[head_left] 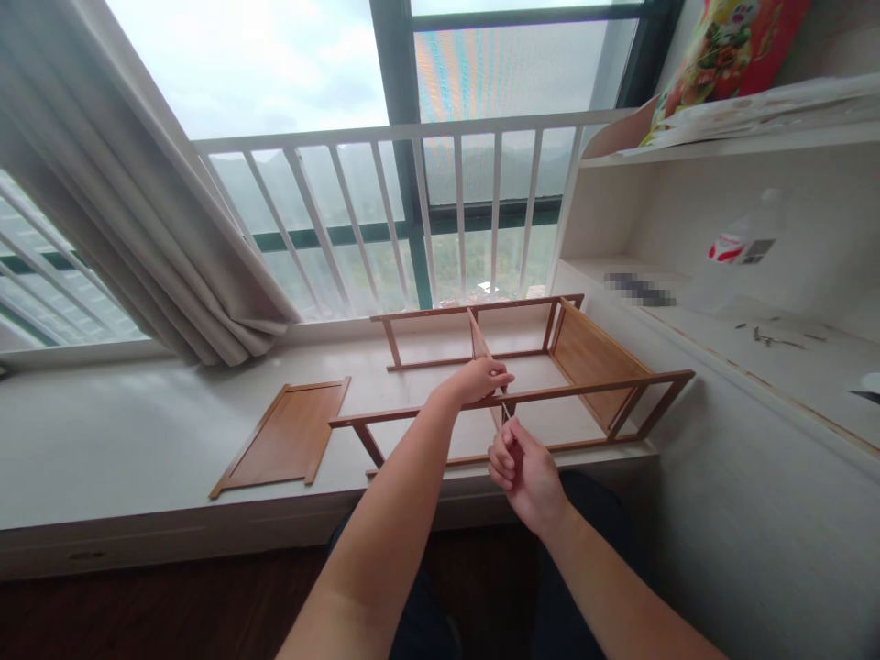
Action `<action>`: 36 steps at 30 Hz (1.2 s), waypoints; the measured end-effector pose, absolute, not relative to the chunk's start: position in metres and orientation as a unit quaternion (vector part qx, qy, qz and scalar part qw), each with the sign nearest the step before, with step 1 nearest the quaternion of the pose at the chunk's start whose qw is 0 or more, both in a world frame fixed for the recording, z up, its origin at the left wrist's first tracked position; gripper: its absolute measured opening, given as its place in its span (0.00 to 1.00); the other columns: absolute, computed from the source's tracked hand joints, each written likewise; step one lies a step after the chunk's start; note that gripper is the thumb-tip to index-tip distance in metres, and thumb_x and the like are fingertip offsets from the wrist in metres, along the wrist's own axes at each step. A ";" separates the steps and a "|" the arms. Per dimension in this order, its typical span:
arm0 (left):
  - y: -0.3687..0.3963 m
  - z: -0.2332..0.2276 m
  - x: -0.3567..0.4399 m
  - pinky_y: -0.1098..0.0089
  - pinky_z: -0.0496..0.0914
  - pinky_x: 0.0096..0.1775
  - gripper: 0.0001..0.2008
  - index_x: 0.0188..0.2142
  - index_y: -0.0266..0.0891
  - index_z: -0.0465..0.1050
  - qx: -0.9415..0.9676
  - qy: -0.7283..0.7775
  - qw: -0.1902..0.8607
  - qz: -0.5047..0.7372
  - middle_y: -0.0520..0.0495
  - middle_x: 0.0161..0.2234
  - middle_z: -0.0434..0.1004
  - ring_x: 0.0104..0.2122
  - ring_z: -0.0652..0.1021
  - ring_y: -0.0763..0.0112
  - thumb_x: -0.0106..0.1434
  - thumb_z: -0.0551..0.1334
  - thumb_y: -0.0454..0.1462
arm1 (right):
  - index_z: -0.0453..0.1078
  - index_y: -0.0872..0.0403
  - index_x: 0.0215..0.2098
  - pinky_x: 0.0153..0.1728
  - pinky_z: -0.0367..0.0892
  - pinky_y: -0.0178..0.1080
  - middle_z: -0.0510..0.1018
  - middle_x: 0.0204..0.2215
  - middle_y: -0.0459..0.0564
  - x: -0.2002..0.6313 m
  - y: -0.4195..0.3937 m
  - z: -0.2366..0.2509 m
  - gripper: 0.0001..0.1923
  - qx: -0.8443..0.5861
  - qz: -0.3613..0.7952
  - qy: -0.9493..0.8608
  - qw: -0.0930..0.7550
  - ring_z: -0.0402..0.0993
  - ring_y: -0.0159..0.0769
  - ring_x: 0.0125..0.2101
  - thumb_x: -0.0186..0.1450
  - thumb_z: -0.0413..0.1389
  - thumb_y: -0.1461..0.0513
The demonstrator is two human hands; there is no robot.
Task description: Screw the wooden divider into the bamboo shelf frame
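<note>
A brown wooden rack frame point(632, 381) lies on its side on the white window ledge. My left hand point(481, 379) is closed round the near end of its middle board point(479, 332), just behind the front rail. In front of that rail, my right hand point(523, 472) pinches a thin metal rod, which looks like a hex key point(507, 412). The rod's tip meets the rail where the middle board joins it; the rest is hidden in my fingers. A wooden end panel point(599, 353) stands between the rails at the right. Left of the frame lies a loose wooden panel point(289, 435).
A white railing point(459, 211) and window stand behind the ledge point(124, 440), with a grey curtain point(144, 183) at left. On the right-hand shelf are small metal parts point(774, 337) and a clear plastic bottle point(746, 229). A red bag point(732, 55) sits above.
</note>
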State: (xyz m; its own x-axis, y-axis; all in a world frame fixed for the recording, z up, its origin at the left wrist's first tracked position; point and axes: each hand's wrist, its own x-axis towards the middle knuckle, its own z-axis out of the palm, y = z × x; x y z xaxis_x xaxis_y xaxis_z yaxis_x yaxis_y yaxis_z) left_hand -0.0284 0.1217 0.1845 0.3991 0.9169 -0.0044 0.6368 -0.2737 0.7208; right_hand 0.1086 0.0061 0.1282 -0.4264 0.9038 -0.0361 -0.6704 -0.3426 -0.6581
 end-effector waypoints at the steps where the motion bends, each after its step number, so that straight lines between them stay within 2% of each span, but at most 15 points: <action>1: 0.122 0.184 -0.028 0.71 0.59 0.24 0.23 0.29 0.38 0.73 0.767 0.508 0.330 0.212 0.51 0.21 0.69 0.20 0.65 0.75 0.62 0.56 0.55 | 0.58 0.51 0.25 0.14 0.43 0.30 0.57 0.14 0.37 0.109 0.007 0.127 0.20 -0.241 0.765 -0.333 0.496 0.44 0.25 0.14 0.67 0.54 0.49; 4: 0.122 0.183 -0.029 0.71 0.59 0.23 0.22 0.29 0.38 0.72 0.765 0.511 0.330 0.212 0.51 0.21 0.69 0.19 0.65 0.75 0.63 0.56 0.54 | 0.57 0.52 0.21 0.16 0.47 0.32 0.58 0.13 0.38 0.118 0.013 0.124 0.24 -0.347 0.621 -0.520 0.472 0.49 0.26 0.14 0.67 0.51 0.47; 7: 0.120 0.185 -0.028 0.71 0.60 0.24 0.20 0.29 0.38 0.73 0.764 0.515 0.326 0.211 0.51 0.22 0.70 0.20 0.66 0.75 0.63 0.57 0.52 | 0.58 0.52 0.21 0.23 0.52 0.33 0.61 0.15 0.41 0.133 0.021 0.124 0.24 -0.413 0.440 -0.680 0.415 0.57 0.29 0.19 0.69 0.49 0.47; 12: 0.118 0.190 -0.026 0.72 0.60 0.25 0.20 0.29 0.37 0.73 0.760 0.526 0.321 0.207 0.50 0.22 0.71 0.21 0.67 0.74 0.63 0.57 0.51 | 0.60 0.52 0.22 0.26 0.50 0.36 0.63 0.16 0.43 0.152 0.029 0.131 0.22 -0.463 0.263 -0.779 0.330 0.61 0.33 0.22 0.70 0.47 0.49; 19: 0.119 0.189 -0.027 0.71 0.61 0.25 0.21 0.29 0.38 0.74 0.763 0.521 0.321 0.208 0.50 0.22 0.70 0.21 0.67 0.74 0.62 0.57 0.53 | 0.60 0.52 0.21 0.26 0.48 0.36 0.65 0.16 0.43 0.159 0.033 0.137 0.22 -0.476 0.192 -0.800 0.312 0.58 0.32 0.20 0.70 0.48 0.50; 36: 0.119 0.188 -0.026 0.71 0.61 0.25 0.19 0.29 0.37 0.74 0.760 0.527 0.317 0.210 0.50 0.22 0.70 0.21 0.67 0.74 0.63 0.58 0.50 | 0.62 0.51 0.21 0.25 0.47 0.37 0.67 0.16 0.45 0.159 0.037 0.138 0.22 -0.478 0.172 -0.802 0.313 0.58 0.33 0.20 0.70 0.47 0.51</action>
State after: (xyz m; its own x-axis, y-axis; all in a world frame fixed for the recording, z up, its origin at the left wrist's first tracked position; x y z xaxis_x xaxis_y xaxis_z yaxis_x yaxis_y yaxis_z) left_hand -0.0260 0.1193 0.1884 0.3576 0.9338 -0.0151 0.6678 -0.2444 0.7031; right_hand 0.1592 0.0367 0.1382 -0.3470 0.8751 0.3372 0.6597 0.4833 -0.5755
